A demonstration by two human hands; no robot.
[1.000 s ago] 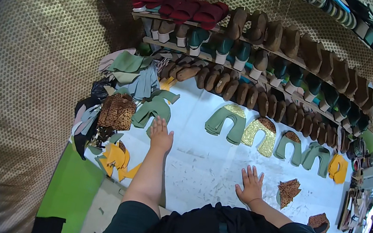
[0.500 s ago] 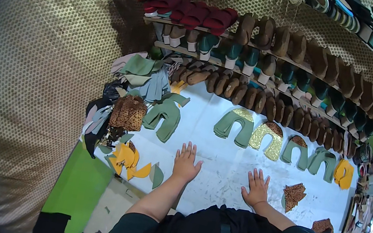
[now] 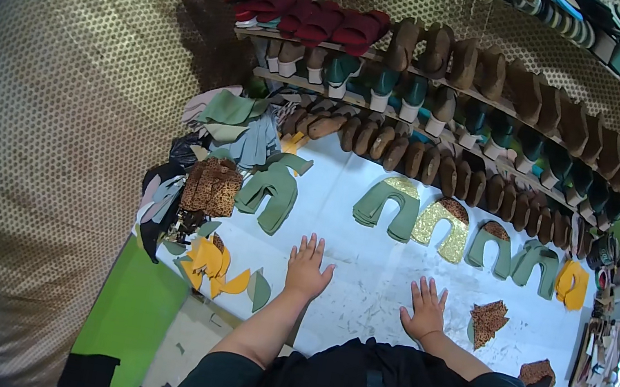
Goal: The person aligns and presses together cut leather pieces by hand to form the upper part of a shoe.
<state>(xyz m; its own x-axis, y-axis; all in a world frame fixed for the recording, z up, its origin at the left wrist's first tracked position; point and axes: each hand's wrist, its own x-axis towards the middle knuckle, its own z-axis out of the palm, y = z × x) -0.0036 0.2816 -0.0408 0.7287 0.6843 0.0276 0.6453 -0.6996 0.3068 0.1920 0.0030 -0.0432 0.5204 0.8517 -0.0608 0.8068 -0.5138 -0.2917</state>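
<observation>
My left hand (image 3: 307,269) lies flat on the white tabletop (image 3: 360,285), fingers stretched out and holding nothing. To its right, my right hand (image 3: 425,309) rests palm down with fingers spread, likewise bare. Beyond them stands a row of U-shaped cut pieces: a green stack with a gold glitter top (image 3: 388,207), a gold glitter piece with a leopard-print top (image 3: 443,229), a green piece with a leopard-print top (image 3: 492,249) and a plain green one (image 3: 536,268). More green U-shaped pieces (image 3: 267,198) lie up and left of my left hand. Leopard-print scraps (image 3: 487,323) are right of my right hand.
Yellow scraps (image 3: 210,260) and a leopard-print stack (image 3: 212,186) occupy the table's left end, with a fabric heap (image 3: 235,126) behind. Yellow pieces (image 3: 572,285) lie at the right. Shelves of brown shoe lasts (image 3: 446,172) and dark red slippers (image 3: 324,22) line the back.
The whole view has shifted very slightly. Both hands stay flat in the same places on the table, and none of the pieces has moved.
</observation>
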